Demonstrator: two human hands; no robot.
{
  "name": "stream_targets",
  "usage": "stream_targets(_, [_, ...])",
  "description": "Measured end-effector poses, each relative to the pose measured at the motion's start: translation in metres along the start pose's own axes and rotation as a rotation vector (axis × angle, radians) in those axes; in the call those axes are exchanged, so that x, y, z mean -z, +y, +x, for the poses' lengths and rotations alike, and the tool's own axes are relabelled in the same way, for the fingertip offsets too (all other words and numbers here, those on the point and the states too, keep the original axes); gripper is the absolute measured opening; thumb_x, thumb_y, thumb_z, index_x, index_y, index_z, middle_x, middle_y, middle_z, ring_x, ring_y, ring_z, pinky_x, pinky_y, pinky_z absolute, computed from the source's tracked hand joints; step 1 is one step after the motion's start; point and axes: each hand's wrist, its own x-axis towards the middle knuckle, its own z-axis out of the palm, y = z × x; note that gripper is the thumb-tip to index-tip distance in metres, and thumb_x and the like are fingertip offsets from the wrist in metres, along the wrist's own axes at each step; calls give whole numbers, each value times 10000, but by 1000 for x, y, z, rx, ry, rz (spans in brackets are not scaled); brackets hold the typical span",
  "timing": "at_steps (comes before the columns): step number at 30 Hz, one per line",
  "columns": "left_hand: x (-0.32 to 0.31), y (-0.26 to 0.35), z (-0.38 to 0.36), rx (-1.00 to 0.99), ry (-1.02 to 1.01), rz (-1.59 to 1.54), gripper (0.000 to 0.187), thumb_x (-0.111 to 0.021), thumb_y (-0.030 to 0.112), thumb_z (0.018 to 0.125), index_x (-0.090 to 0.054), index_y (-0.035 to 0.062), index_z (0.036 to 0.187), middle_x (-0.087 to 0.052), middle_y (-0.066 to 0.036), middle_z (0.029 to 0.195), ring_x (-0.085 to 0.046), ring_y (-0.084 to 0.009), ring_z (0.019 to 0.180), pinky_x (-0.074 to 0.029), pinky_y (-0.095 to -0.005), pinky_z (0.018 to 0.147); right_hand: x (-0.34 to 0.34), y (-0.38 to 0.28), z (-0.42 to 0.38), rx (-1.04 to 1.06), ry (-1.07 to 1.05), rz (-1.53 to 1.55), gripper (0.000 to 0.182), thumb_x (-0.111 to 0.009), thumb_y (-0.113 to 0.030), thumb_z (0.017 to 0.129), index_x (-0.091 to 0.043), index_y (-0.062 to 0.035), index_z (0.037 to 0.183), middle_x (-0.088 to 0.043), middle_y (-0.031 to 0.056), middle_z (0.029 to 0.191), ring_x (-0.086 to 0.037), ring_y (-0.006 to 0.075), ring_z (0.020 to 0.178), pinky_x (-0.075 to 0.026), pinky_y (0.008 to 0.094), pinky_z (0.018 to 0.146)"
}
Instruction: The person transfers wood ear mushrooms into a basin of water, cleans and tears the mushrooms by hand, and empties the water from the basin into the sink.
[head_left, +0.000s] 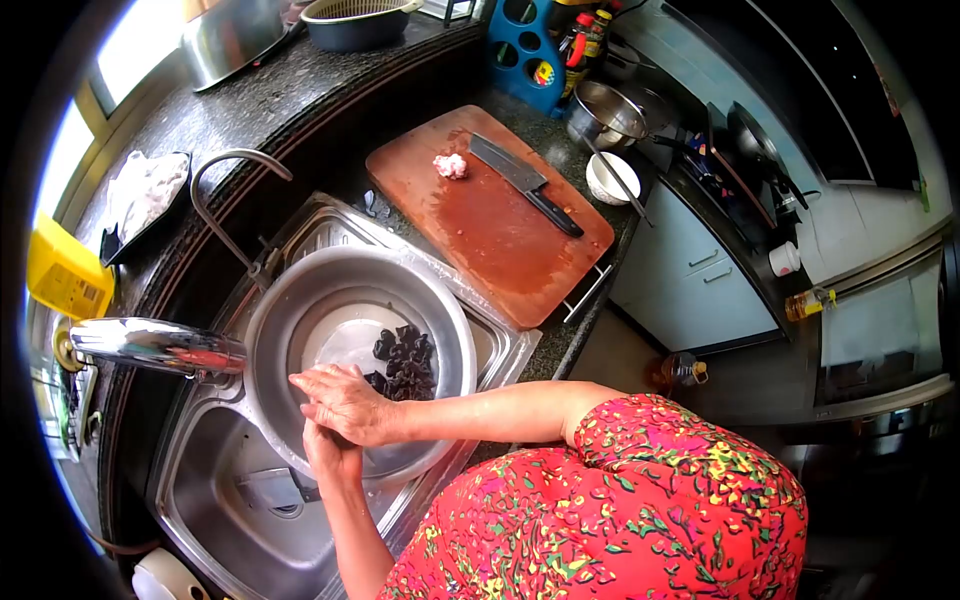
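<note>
A wide grey metal basin [458,330] sits over the sink, with dark, wrinkled pieces of food [408,362] at its right side. Above the basin's near left part, my right hand [348,403] lies over my left hand [332,452], and the two touch. The fingers of my right hand are pressed together; anything between the hands is hidden. Most of my left hand's fingers are out of sight beneath the right one. Left of the hands is a chrome faucet [160,345].
Behind the basin, a reddish cutting board [510,250] carries a knife [522,180] and a small pinkish lump [450,166]. A white bowl [611,180] and a metal pot [606,115] stand beyond it. A thin curved tap [205,200] rises behind the sink [215,500].
</note>
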Motion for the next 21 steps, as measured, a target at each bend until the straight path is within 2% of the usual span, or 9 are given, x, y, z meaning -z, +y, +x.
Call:
stream_targets(5, [17,-4,-4,-43,46,91,443,-496,196,849,-371,48,1248,-455,-87,1222,-461,-244,1100,-361,-397,968,10,-3,5,248,-56,-487,599,-538,-370,774,-409,31,1199,-467,179,1184,-390,361,1100,-320,536,782])
stream_targets(8, [1,-6,-4,8,128,-39,354,-618,191,768,-520,63,1083,-560,-79,1080,-520,-215,1011,-409,-411,901,9,6,12,81,-98,-554,691,-501,-438,757,-357,55,1220,-413,180,1227,-391,333,1074,-332,529,774])
stream_targets(10, [4,-10,1,3,164,-33,283,-612,147,766,-544,66,1029,-584,-67,988,-553,-195,923,-449,-370,819,7,14,6,12,-131,-516,800,-455,-527,777,-228,26,1310,-346,201,1290,-287,342,1217,-241,533,915])
stream_targets(11, [6,-11,4,-28,159,12,255,-614,128,759,-555,68,999,-590,-68,948,-565,-191,884,-461,-354,789,12,8,3,-81,-228,-418,846,-430,-573,783,-172,16,1332,-311,222,1309,-228,354,1254,-191,500,971])
stream_targets(13, [23,-13,5,-19,178,-26,250,-619,85,734,-554,66,975,-586,-72,883,-578,-184,788,-490,-337,676,10,22,-1,-129,-263,-63,774,-357,-567,833,-151,-32,1353,-326,197,1311,-322,306,1215,-236,454,970])
stream_targets(15, [10,-4,-5,30,167,36,197,-589,18,707,-517,73,882,-563,-84,800,-562,-226,686,-463,-328,492,27,13,7,-375,-438,550,752,-351,-579,834,-158,-79,1362,-359,150,1299,-349,244,1196,-263,407,965])
stream_targets(17, [8,2,-13,26,143,13,199,-566,8,706,-512,105,871,-526,-84,830,-490,-211,699,-423,-291,508,43,32,13,-442,-438,674,629,-419,-503,851,-297,-107,1323,-425,106,1250,-425,210,1110,-368,336,882])
stream_targets(20, [14,25,-28,-23,112,-20,215,-558,-6,694,-512,121,862,-511,-104,877,-483,-227,715,-434,-290,506,53,64,19,-574,-352,375,445,-489,-330,852,-435,-89,1222,-498,142,1142,-493,230,1035,-419,311,823])
stream_targets(21, [18,31,-30,-38,76,-57,213,-550,3,705,-525,118,882,-508,-109,877,-484,-231,723,-444,-294,508,51,73,15,-257,-354,-111,384,-534,-272,812,-487,-80,1142,-519,149,1065,-514,254,979,-436,339,789])
